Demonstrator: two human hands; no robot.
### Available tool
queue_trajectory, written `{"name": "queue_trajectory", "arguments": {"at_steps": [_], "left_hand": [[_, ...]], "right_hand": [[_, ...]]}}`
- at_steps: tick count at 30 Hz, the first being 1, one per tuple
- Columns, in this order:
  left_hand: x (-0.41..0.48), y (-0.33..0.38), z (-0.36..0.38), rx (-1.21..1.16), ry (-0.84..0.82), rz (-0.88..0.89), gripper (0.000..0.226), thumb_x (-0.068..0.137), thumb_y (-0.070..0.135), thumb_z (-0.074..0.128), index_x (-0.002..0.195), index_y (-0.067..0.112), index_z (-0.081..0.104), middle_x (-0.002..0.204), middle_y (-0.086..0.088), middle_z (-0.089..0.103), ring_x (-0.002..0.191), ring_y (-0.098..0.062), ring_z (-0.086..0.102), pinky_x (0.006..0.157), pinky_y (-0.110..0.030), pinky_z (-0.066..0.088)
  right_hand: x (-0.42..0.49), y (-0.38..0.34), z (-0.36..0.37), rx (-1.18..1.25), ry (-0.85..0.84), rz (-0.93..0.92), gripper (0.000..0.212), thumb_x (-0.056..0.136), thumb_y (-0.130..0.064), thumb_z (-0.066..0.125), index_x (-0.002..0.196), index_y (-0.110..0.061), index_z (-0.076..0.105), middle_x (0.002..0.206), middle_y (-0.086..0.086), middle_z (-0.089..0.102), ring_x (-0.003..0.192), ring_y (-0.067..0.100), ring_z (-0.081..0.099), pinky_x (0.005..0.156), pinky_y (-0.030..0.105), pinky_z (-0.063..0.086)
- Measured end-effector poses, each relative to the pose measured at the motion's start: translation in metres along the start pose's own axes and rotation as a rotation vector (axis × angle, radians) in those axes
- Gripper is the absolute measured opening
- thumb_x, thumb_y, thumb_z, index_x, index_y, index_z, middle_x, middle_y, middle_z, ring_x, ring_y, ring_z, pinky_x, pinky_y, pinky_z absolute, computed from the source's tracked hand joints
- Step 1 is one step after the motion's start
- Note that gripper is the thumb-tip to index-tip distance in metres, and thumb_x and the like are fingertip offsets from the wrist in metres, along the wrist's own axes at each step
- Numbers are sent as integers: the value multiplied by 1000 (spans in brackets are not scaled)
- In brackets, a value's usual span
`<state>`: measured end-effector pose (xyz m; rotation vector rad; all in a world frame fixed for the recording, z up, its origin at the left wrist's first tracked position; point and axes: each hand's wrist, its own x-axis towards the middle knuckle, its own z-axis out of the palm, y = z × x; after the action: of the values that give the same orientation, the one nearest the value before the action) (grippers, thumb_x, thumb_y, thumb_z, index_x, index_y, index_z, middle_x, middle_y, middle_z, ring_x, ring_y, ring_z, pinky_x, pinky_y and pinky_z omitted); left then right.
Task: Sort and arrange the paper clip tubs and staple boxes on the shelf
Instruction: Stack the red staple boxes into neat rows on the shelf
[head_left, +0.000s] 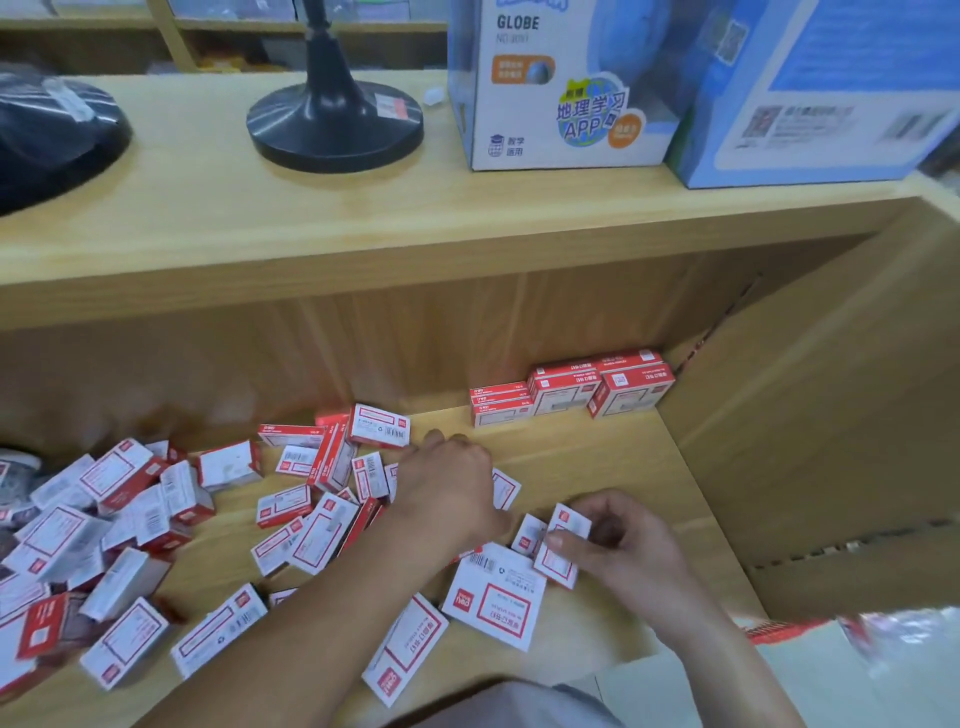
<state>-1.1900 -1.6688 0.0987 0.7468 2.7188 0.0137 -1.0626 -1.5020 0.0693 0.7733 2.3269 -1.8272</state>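
Several red-and-white staple boxes lie scattered over the lower wooden shelf, mostly on its left half. A neat row of staple boxes stands against the back wall at the right. My left hand reaches across the middle of the shelf and lies palm down over a small box, its fingers curled on it. To its right, my right hand pinches a small staple box upright between thumb and fingers. A larger white box lies flat just below that box.
On the shelf above stand a black round lamp base, a globe carton, a blue carton and a black object at far left. A wooden side panel closes the shelf on the right.
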Motion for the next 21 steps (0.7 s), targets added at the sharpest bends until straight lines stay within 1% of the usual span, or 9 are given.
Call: {"name": "queue_trajectory", "arguments": {"at_steps": [2, 4, 6, 8, 10, 13, 16, 19, 21], "left_hand": [[-1, 1, 5, -66, 37, 44, 36, 75, 54, 70, 87, 23, 58, 89, 6, 56, 104, -23, 51, 80, -38, 33], [-3, -2, 12, -195, 81, 81, 32, 73, 49, 73, 91, 27, 60, 90, 9, 65, 97, -20, 56, 76, -36, 34], [-5, -6, 14, -321, 108, 91, 32, 71, 46, 79, 92, 31, 59, 88, 11, 68, 88, -15, 61, 73, -35, 40], [-5, -11, 14, -531, 114, 68, 30, 74, 33, 83, 96, 32, 64, 88, 13, 68, 85, -12, 64, 73, -30, 49], [-8, -16, 10, -700, 128, 32, 33, 79, 26, 83, 109, 32, 70, 92, 13, 66, 85, -8, 63, 75, -25, 51], [-16, -23, 1, -820, 254, 32, 17, 86, 28, 79, 102, 31, 74, 92, 11, 64, 83, -3, 60, 76, -26, 51], [-33, -24, -13, -1080, 254, -4, 11, 89, 25, 77, 100, 28, 74, 89, 8, 69, 78, -5, 66, 71, -24, 54], [-47, -27, -19, -1259, 208, -77, 13, 91, 23, 76, 103, 23, 73, 89, 1, 75, 77, -12, 72, 69, -27, 60], [-53, -30, -19, -1339, 180, -132, 14, 90, 19, 76, 103, 20, 71, 90, 0, 77, 82, -16, 74, 73, -34, 64]], "right_hand": [[-1, 2, -3, 85, 13, 20, 23, 76, -10, 86, 89, -10, 67, 81, 10, 75, 72, 17, 66, 62, 21, 50], [-2, 3, -5, 128, 43, 32, 21, 79, -9, 83, 91, -8, 66, 82, 13, 75, 71, 18, 66, 62, 19, 49], [-2, 3, -7, 160, 113, 50, 16, 83, -9, 80, 92, -7, 66, 80, 12, 75, 70, 15, 65, 61, 16, 48], [-1, 2, -10, 212, 168, 67, 12, 87, -12, 76, 95, -8, 67, 83, 11, 75, 74, 14, 67, 64, 16, 50], [-2, -5, -14, 273, 197, 73, 12, 90, -15, 74, 101, -11, 69, 89, 11, 76, 76, 15, 68, 66, 23, 51], [-5, -22, -14, 369, 188, 45, 16, 93, -11, 69, 109, -11, 69, 94, 16, 75, 69, 22, 69, 61, 32, 54], [-10, -39, -10, 422, 146, 14, 19, 94, -5, 67, 111, -10, 68, 95, 19, 74, 74, 32, 72, 65, 35, 60], [-15, -52, -3, 490, 95, 12, 18, 93, -2, 66, 110, -6, 66, 94, 18, 75, 83, 37, 74, 73, 39, 61], [-17, -59, 2, 496, 82, 6, 18, 92, -1, 66, 109, -4, 64, 94, 17, 75, 86, 36, 74, 77, 41, 60]]}}
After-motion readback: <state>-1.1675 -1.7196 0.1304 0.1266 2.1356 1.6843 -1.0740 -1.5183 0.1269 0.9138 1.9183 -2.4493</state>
